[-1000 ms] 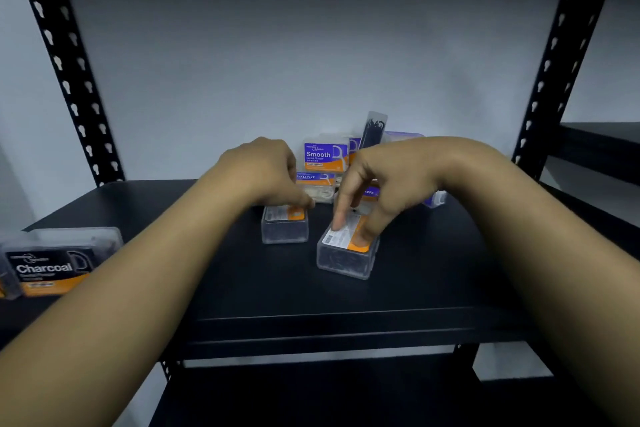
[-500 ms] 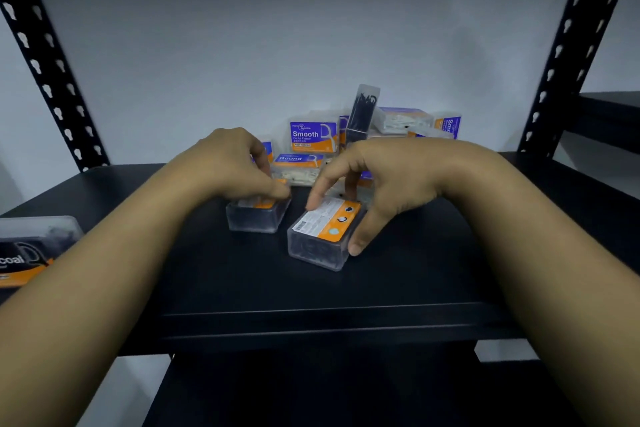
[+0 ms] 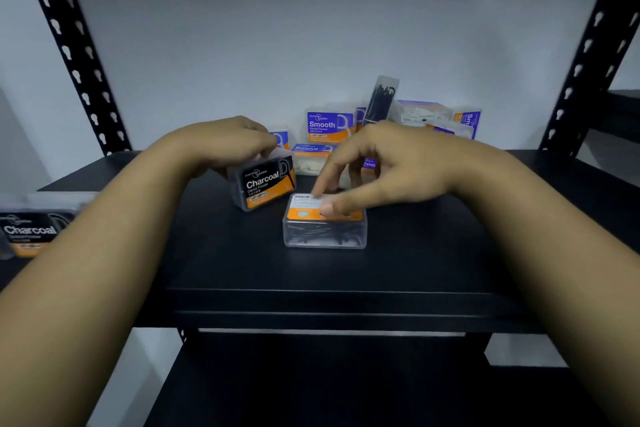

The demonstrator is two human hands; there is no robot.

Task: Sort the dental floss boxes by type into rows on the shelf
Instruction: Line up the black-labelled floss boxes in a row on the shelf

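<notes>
pale wall [image 3: 311, 28], perforated black uprights [image 3: 72, 48]

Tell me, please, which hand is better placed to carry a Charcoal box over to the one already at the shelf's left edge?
The left hand, probably: it grips a tilted Charcoal box and is on the same side as the Charcoal box at the left edge. The right hand only touches a flat box.

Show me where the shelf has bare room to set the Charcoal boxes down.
Free: the shelf front strip ahead of the flat clear box; the stretch between the left-edge Charcoal box and the Charcoal box held tilted by the left hand; the right side under the right forearm. Crowded: the back centre pile around the Smooth box, behind the right hand.
</notes>
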